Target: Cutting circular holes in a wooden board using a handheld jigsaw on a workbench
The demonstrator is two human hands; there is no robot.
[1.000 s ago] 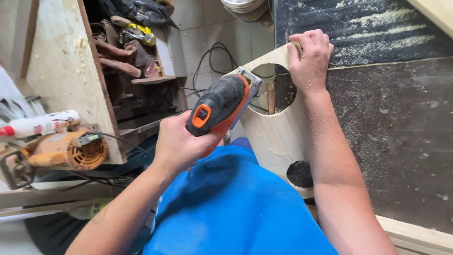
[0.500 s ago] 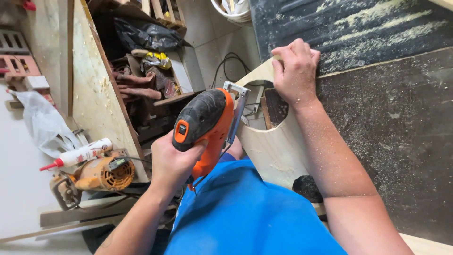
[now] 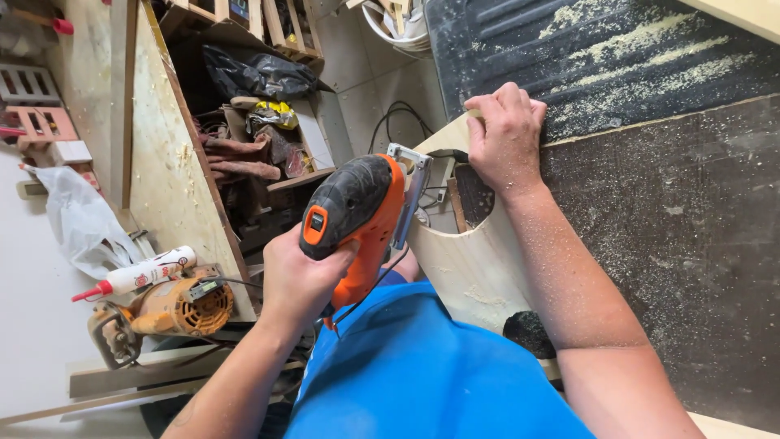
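Observation:
My left hand grips the handle of an orange and black jigsaw. Its metal base plate rests against the left edge of a pale plywood piece with a curved cut-out. My right hand presses down on the far corner of that plywood piece, holding it on the dark bench top. Sawdust covers my right forearm and the bench. My blue shirt fills the bottom middle.
A yellow power tool and a white tube with a red nozzle lie at the left. A plywood shelf unit holds bags and clutter. A black cable lies on the tiled floor. A white plastic bag sits further left.
The jigsaw has tipped from lying slanted over the plywood to standing more upright at its left edge. My right hand stays on the board's corner; the view has shifted.

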